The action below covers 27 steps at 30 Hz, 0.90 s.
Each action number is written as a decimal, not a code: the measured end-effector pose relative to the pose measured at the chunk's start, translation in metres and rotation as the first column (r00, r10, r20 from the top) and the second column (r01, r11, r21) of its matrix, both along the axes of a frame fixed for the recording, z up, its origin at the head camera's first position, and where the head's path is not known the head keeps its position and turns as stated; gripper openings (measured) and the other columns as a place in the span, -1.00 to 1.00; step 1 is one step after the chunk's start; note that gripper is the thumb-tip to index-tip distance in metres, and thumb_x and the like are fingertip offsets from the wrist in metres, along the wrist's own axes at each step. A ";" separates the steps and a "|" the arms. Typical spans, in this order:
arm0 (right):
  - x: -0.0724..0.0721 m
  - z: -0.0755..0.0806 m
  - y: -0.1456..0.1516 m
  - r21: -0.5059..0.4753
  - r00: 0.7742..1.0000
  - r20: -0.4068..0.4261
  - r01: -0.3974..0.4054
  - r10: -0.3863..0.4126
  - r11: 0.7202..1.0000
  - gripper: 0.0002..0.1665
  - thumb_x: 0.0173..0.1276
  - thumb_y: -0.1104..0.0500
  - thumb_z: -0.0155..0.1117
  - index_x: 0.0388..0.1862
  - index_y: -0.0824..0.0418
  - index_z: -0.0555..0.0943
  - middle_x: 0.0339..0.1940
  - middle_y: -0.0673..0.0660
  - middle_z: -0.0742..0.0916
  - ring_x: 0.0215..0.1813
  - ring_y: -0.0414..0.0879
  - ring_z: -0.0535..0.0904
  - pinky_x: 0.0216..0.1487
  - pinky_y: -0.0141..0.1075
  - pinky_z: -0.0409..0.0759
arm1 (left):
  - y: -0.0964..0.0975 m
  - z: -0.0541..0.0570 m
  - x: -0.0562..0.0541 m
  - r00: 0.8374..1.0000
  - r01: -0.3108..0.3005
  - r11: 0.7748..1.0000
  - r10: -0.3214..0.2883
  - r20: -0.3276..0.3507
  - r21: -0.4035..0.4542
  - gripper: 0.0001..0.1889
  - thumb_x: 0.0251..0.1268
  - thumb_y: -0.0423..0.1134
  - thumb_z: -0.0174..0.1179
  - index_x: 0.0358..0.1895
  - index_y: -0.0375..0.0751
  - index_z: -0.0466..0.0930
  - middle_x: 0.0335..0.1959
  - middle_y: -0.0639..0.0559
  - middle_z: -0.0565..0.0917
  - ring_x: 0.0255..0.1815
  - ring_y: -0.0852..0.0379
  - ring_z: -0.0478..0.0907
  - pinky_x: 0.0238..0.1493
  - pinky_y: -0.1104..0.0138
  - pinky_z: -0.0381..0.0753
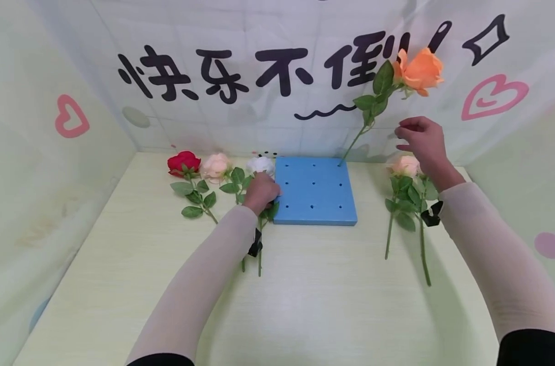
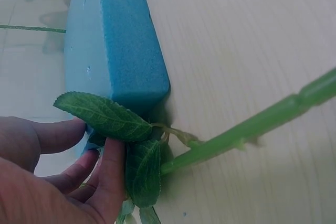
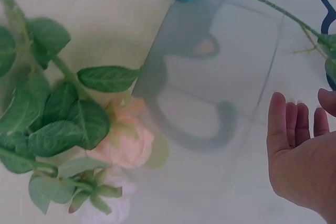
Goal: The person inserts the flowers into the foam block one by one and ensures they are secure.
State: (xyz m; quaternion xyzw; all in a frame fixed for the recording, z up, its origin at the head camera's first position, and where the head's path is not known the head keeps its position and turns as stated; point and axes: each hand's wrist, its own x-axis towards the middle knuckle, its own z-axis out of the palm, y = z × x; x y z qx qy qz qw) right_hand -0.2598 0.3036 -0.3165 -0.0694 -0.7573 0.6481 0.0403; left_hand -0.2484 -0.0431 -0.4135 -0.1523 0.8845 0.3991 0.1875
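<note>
My left hand (image 1: 261, 192) is at the left edge of a blue foam block (image 1: 325, 195) with several holes. In the left wrist view its thumb and fingers pinch the block's corner, partly hidden behind green leaves (image 2: 107, 116). An orange rose (image 1: 420, 71) stands tilted to the right, its stem in the block's far right hole. My right hand (image 1: 426, 142) is in the air to the right of that stem, apart from it. The right wrist view shows its fingers (image 3: 278, 124) loosely extended and holding nothing.
Left of the block lie a red rose (image 1: 184, 163), a pink rose (image 1: 216, 166) and a white rose (image 1: 261, 165). To the right lie a pink rose (image 1: 404, 165) and a white flower (image 3: 113, 203), stems toward me. A printed cloth (image 1: 241, 122) hangs behind the table.
</note>
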 end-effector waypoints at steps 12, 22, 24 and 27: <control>0.014 -0.011 0.029 0.124 0.994 0.106 0.013 -0.026 0.992 -0.54 0.35 0.01 0.30 0.10 0.21 0.46 -0.19 -0.06 0.60 -0.21 -0.30 0.58 -0.31 -0.44 0.67 | 0.000 -0.002 0.000 1.000 -0.006 1.000 0.006 -0.004 0.010 -0.51 0.30 -0.33 0.18 -0.73 -0.07 0.11 -0.77 0.09 0.07 -0.75 0.13 0.22 -0.55 0.26 0.57; 0.019 -0.025 0.040 0.231 0.986 0.166 -0.048 0.010 0.972 -0.33 0.38 -0.10 0.22 0.26 0.32 0.37 -0.25 -0.21 0.61 -0.25 -0.33 0.60 -0.20 -0.35 0.69 | -0.002 -0.002 -0.002 1.000 -0.007 1.000 0.007 0.008 0.023 -0.50 0.30 -0.32 0.20 -0.72 -0.07 0.11 -0.76 0.09 0.10 -0.71 0.11 0.30 -0.53 0.25 0.59; 0.019 -0.028 0.041 0.240 0.984 0.178 -0.054 0.011 0.969 -0.32 0.40 -0.09 0.21 0.28 0.35 0.36 -0.28 -0.23 0.62 -0.26 -0.33 0.61 -0.19 -0.34 0.69 | -0.002 -0.001 -0.002 1.000 -0.001 1.000 0.001 0.008 0.025 -0.50 0.30 -0.32 0.20 -0.72 -0.07 0.10 -0.76 0.09 0.08 -0.72 0.12 0.27 -0.53 0.26 0.59; 0.019 -0.032 0.042 0.255 0.979 0.206 -0.060 0.006 0.965 -0.32 0.43 -0.06 0.18 0.30 0.39 0.34 -0.28 -0.22 0.62 -0.28 -0.35 0.61 -0.17 -0.34 0.69 | -0.001 -0.002 -0.002 1.000 0.004 1.000 -0.004 0.007 0.025 -0.49 0.30 -0.33 0.21 -0.72 -0.07 0.10 -0.76 0.10 0.06 -0.74 0.14 0.21 -0.54 0.26 0.58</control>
